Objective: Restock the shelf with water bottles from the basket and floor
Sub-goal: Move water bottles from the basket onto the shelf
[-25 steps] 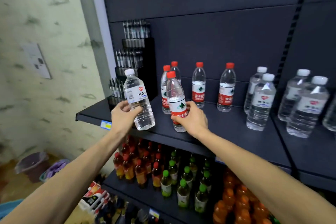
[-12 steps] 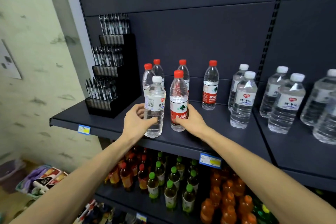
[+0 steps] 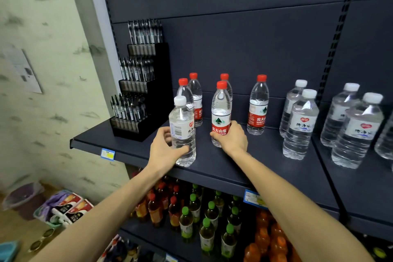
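The left hand (image 3: 164, 151) wraps its grip around the lower half of a white-capped water bottle (image 3: 182, 132), which stands upright near the front edge of the dark shelf (image 3: 244, 168); the thumb crosses the front, and the other fingers are mostly hidden behind the bottle. Whether its base fully rests on the shelf is hard to tell. The right hand (image 3: 232, 137) holds a red-capped bottle (image 3: 221, 112) by its lower part, covering the bottom of the red label; this bottle stands upright just right of the white-capped one, apart from it. Behind them stand more red-capped bottles (image 3: 258, 104), two of them partly hidden. To the right, a group of white-capped bottles (image 3: 301, 123) runs off the picture's edge. A black tiered pen display (image 3: 144, 91) sits at the shelf's left end. Below, drink bottles with green caps (image 3: 207, 234) are dim and partly covered by the forearms. Blurred packages (image 3: 66, 208) lie on the floor at the lower left.
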A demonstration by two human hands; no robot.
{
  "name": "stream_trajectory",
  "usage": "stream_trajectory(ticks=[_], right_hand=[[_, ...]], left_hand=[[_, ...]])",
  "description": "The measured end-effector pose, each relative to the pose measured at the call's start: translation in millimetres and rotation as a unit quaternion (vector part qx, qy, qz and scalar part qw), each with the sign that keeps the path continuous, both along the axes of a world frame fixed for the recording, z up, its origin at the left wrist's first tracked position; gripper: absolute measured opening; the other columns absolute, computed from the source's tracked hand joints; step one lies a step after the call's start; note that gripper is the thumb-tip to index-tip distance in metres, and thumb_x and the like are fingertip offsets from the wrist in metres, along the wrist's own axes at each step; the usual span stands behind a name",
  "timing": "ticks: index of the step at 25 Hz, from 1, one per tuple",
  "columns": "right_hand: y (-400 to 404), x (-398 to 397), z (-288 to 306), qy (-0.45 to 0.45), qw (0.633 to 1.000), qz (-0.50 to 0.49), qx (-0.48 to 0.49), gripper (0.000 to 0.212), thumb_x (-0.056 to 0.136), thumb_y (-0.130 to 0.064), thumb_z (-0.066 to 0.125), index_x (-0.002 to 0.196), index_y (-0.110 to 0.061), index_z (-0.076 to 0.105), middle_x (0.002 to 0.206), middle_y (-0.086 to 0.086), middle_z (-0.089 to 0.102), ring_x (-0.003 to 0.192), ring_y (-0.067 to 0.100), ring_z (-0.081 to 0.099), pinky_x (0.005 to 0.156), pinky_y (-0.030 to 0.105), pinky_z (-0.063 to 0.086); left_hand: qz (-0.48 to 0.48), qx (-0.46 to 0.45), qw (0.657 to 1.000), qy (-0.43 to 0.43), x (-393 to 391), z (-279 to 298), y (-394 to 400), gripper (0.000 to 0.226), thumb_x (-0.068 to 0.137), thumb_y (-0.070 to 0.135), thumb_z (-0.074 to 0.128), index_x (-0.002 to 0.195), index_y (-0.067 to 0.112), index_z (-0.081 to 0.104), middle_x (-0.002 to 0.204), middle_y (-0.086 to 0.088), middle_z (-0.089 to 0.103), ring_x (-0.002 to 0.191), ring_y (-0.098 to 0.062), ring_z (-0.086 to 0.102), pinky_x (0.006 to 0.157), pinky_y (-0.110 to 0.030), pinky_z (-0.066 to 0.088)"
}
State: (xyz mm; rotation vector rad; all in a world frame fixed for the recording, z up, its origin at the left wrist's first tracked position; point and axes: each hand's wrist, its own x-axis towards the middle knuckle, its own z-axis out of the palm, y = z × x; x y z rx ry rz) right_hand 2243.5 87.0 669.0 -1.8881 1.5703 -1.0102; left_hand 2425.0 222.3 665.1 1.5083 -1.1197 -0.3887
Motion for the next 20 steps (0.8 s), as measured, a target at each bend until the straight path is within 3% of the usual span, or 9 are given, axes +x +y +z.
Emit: stream_trajectory(ticks=[2, 7, 11, 15, 20], right_hand=[[-6, 1, -1, 0.0, 1.0, -0.01, 0.001, 0.072, 0.072, -0.053, 0.086, 0.123, -0.012, 0.056, 0.125, 0.008, 0.062, 0.115, 0.031, 0.064, 0.094, 0.044, 0.053], [-6, -7, -10, -0.042, 0.999, 0.022, 0.016, 0.079, 0.073, -0.048, 0.087, 0.135, -0.013, 0.052, 0.131, 0.007, 0.058, 0.119, 0.027, 0.062, 0.097, 0.045, 0.053], [14, -23, -9, -0.087, 0.995, -0.006, -0.057, 0.058, 0.087, -0.036, 0.076, 0.136, -0.018, 0.053, 0.133, 0.0, 0.056, 0.114, 0.019, 0.062, 0.093, 0.04, 0.054], [37, -20, -3, -0.136, 0.984, 0.033, -0.107, 0.042, 0.085, -0.034, 0.074, 0.124, -0.026, 0.061, 0.114, -0.011, 0.066, 0.1, 0.007, 0.065, 0.091, 0.039, 0.056], [72, 27, 0, -0.166, 0.964, 0.202, -0.039, 0.072, 0.074, -0.055, 0.082, 0.135, -0.026, 0.058, 0.125, -0.015, 0.067, 0.113, -0.001, 0.062, 0.097, 0.027, 0.053]], left_hand=[[-0.003, 0.001, 1.0, 0.004, 2, -2, -2, 0.072, 0.064, 0.018, 0.091, 0.126, 0.019, 0.054, 0.12, 0.007, 0.069, 0.11, -0.006, 0.067, 0.084, -0.011, 0.049], [-0.016, 0.008, 1.0, 0.012, 6, -2, -10, 0.075, 0.067, 0.014, 0.095, 0.128, 0.016, 0.053, 0.122, 0.005, 0.068, 0.113, -0.009, 0.066, 0.09, -0.017, 0.05], [-0.029, 0.008, 0.999, 0.02, 0, 0, -17, 0.074, 0.067, 0.012, 0.096, 0.127, 0.013, 0.053, 0.122, 0.002, 0.068, 0.112, -0.01, 0.066, 0.095, -0.022, 0.054], [-0.038, 0.002, 0.999, 0.032, 0, 2, -14, 0.069, 0.069, 0.008, 0.095, 0.125, 0.011, 0.055, 0.121, -0.001, 0.07, 0.111, -0.008, 0.067, 0.093, -0.02, 0.055], [-0.04, -0.026, 0.999, 0.015, -2, 3, 2, 0.062, 0.071, 0.007, 0.093, 0.124, 0.009, 0.06, 0.117, 0.001, 0.074, 0.108, -0.009, 0.072, 0.09, -0.023, 0.058]])
